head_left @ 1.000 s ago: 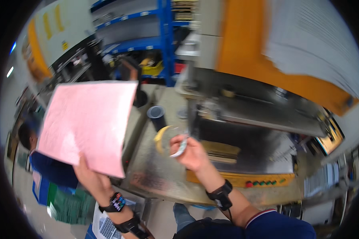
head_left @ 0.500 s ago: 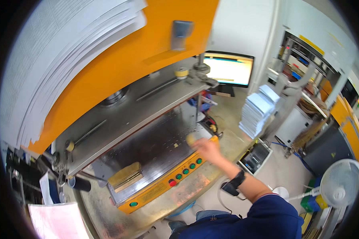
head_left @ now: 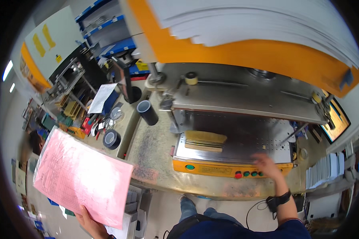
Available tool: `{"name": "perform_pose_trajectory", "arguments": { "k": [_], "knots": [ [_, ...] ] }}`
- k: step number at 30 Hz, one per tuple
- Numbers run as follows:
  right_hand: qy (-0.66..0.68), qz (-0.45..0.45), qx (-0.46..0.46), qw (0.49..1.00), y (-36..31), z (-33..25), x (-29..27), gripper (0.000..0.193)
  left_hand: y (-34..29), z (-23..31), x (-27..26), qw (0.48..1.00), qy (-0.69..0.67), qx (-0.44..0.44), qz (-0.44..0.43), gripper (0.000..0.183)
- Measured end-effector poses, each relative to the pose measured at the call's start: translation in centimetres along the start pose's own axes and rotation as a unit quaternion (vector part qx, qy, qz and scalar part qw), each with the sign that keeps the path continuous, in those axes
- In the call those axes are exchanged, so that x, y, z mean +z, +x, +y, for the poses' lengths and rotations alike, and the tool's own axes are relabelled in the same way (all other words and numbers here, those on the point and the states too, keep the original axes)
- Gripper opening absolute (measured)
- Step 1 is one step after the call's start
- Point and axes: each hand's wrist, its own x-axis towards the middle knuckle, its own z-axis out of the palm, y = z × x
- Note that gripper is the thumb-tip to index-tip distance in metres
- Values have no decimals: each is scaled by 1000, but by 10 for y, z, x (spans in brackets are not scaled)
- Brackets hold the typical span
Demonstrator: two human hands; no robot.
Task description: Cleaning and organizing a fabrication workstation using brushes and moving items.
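My left hand (head_left: 89, 223) grips the lower edge of a large pink printed sheet (head_left: 81, 179) in a clear sleeve, held up at the lower left. My right hand (head_left: 267, 165), blurred, reaches over the front edge of the press's metal bed (head_left: 243, 135), just above the row of coloured buttons (head_left: 247, 174) on the orange front panel (head_left: 211, 169). Its fingers look spread and I see nothing in them. A dark band (head_left: 281, 199) is on that wrist. A tan block (head_left: 205, 140) lies on the left part of the bed.
The big orange press head (head_left: 243, 51) hangs over the bed. Two black tape rolls (head_left: 147, 111) (head_left: 111, 139) lie on the worn bench to the left, beside a cluttered shelf of tools (head_left: 87, 115). Stacks of white sheets (head_left: 323, 171) and a monitor (head_left: 337, 119) stand at the right.
My view has swung back to the left, bringing the pink sheet into sight again. My right hand has drawn back from the bed toward the button panel.
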Motion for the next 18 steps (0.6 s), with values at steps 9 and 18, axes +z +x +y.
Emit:
{"name": "perform_pose_trajectory", "arguments": {
  "k": [9,18],
  "knots": [
    [109,-248,-311,911,167,-283,246,51,18,24,-36,973,74,-140,167,54],
    [-209,-7,-113,971,350,-326,384,56,80,-13,-100,961,106,-168,190,50]
  ]
}}
